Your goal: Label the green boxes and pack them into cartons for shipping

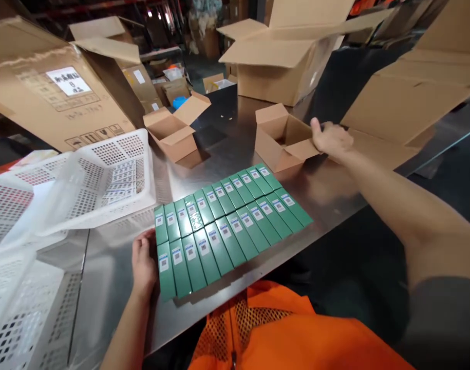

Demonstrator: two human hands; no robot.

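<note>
Two rows of slim green boxes (229, 226) with white code labels lie side by side on the metal table, close to its front edge. My left hand (144, 262) rests against the left end of these boxes, its fingers extended along their side and partly hidden. To the right, my right hand (333, 139) is closed at the right side of a small open carton (271, 146), with the thumb raised and the fingers at its flap. That carton's flaps are spread and its inside is mostly dark.
Another small open carton (175, 131) stands at the back left. White perforated baskets (148, 169) fill the left side, one with small labelled items inside. Large cartons stand at the left (38, 77), behind (265, 77) and at the right (404, 97). The metal table's (115, 277) front edge runs near my body.
</note>
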